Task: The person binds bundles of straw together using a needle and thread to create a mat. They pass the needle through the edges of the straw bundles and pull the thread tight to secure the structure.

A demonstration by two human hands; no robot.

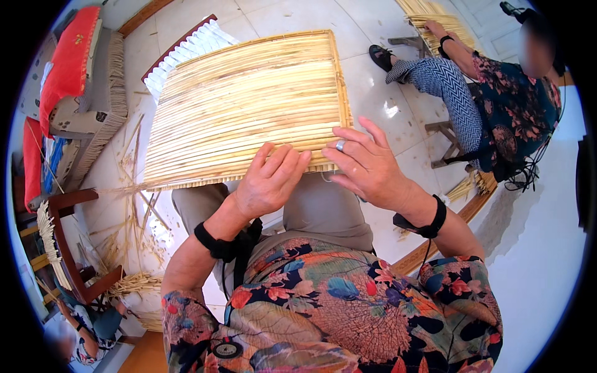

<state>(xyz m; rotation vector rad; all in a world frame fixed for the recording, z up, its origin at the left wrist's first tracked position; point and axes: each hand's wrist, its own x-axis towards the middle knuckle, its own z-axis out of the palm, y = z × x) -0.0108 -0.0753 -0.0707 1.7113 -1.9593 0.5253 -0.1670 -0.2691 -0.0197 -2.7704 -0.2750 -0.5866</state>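
A woven straw mat (249,105) of pale yellow reeds lies across my lap, its far edge pointing away from me. My left hand (268,180) grips the mat's near edge, fingers curled over the reeds. My right hand (367,165), with a ring on one finger, rests on the same near edge at the mat's right corner, fingers spread over the straw. Both wrists wear black bands. My grey trousers (323,208) show under the mat.
Loose straw (134,205) litters the white tiled floor at left. A wooden chair (68,248) stands lower left, a sofa with red cushions (71,62) upper left. Another person (491,93) sits on a stool at right, working a second straw mat (438,25).
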